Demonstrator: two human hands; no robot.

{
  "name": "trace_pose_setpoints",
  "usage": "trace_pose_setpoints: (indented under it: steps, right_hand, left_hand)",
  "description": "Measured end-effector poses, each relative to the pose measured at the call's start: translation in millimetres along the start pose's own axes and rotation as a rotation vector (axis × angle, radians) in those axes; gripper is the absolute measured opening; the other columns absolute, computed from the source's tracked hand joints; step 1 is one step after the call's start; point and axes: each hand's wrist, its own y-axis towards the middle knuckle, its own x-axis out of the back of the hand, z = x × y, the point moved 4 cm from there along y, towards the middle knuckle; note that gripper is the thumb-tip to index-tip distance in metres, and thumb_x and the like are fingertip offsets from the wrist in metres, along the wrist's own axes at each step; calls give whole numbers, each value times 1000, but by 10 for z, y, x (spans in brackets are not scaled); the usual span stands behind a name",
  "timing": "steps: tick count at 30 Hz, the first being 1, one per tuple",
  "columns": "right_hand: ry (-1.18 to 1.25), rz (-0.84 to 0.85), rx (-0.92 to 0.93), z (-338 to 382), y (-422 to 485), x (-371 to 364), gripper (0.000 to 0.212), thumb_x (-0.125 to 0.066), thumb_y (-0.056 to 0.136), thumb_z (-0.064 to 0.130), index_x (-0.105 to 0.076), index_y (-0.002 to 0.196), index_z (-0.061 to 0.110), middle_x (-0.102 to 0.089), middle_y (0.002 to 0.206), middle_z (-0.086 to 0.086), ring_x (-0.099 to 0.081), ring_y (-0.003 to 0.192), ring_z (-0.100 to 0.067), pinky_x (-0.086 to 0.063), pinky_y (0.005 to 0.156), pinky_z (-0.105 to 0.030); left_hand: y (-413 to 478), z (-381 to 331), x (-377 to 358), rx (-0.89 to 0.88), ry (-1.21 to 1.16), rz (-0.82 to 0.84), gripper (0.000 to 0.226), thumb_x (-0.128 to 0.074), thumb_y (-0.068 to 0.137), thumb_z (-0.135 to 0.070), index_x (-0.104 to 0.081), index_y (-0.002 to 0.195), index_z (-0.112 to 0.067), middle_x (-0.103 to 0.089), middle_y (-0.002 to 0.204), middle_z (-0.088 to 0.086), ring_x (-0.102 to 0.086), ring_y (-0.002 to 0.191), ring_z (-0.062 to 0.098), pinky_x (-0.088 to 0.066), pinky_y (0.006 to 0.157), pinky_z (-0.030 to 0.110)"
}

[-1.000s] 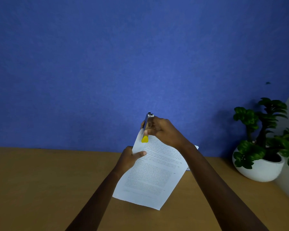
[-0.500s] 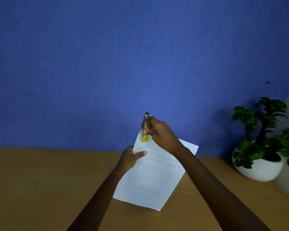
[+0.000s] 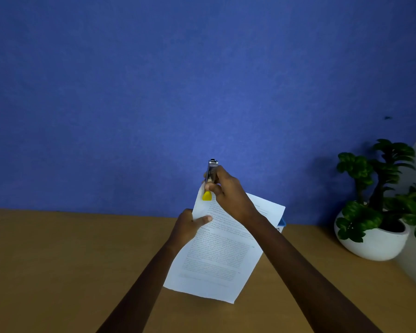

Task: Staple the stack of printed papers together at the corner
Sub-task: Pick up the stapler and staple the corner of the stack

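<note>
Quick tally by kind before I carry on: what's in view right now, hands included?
Hands: 2, left hand and right hand
Silver stapler with yellow tip: 1
Stack of white printed papers: 1
Green plant in white round pot: 1
Small blue object behind the papers: 1
Wooden desk: 1
Total: 7
</note>
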Motion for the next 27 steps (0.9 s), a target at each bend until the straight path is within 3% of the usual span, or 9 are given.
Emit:
trace_pose_setpoints:
  steps: [5,9,11,12,14,16,20,23,27]
  right_hand:
    - [227,-165,19,-136,1,48,22,-53,93,9,-49,113,3,-63,114,-14,-59,109,-25,-41,87,-19]
    - [429,-435,-41,-381,-80,160,13,-54,92,11,-48,98,20,-62,93,1,-63,91,-15,-45,75,-3]
    - [423,-512,-131,-611,-159,169,8,-55,92,18,-48,96,20,-62,87,2,-63,84,-13,-48,68,-6]
    - [398,-522,-202,-752,-205,147,10,-55,92,21,-49,98,17,-64,91,-3,-64,86,-19,-52,70,-15]
    - [316,-505,-353,-1047,-316,56,23,-55,92,21,-49,110,7,-64,105,-16,-63,97,-30,-55,80,-40]
    - [198,-439,-481,-1319,-451,-58,31,-55,92,17,-48,117,2,-61,115,-21,-60,106,-35,-52,92,-48]
    - [-70,-146,-652,-1797,-778,-384,35,-48,94,15,-46,125,-1,-53,128,-22,-51,118,-36,-42,100,-42]
    - [-308,-46,-715,-2022,-1044,-570,29,-46,94,19,-52,117,1,-59,120,-19,-58,111,-32,-48,92,-36]
    - [-387,74,-795,-2220,-1354,-739,29,-46,93,19,-54,117,5,-59,119,-15,-57,111,-30,-48,91,-34]
  left_hand:
    - [-9,-47,57,-34,-164,-43,34,-61,84,-4,-55,116,4,-61,119,25,-59,105,32,-49,80,30]
    - [-15,23,140,-9,-191,-101,32,-62,83,-3,-57,113,6,-62,117,26,-60,107,38,-50,76,26]
    - [-17,65,188,5,-220,-116,31,-61,83,-3,-56,112,7,-61,118,27,-60,106,38,-51,77,30]
    - [-22,78,212,12,-235,-129,31,-60,84,-3,-56,112,7,-61,119,27,-60,106,38,-52,80,34]
    - [-36,108,254,23,-256,-160,29,-60,84,-3,-57,112,5,-62,119,26,-60,104,36,-51,83,37]
    - [-44,138,273,23,-263,-179,29,-60,84,-5,-56,112,3,-62,118,24,-60,103,34,-51,77,32]
    - [-55,158,272,24,-250,-202,29,-60,85,-7,-55,112,1,-62,116,20,-58,94,24,-48,66,20]
    - [-64,149,265,2,-270,-190,22,-59,85,-7,-55,107,-5,-62,115,18,-59,91,22,-49,68,21]
    - [-85,151,250,-9,-303,-177,16,-59,86,-7,-57,102,-10,-63,113,15,-61,90,23,-50,69,22]
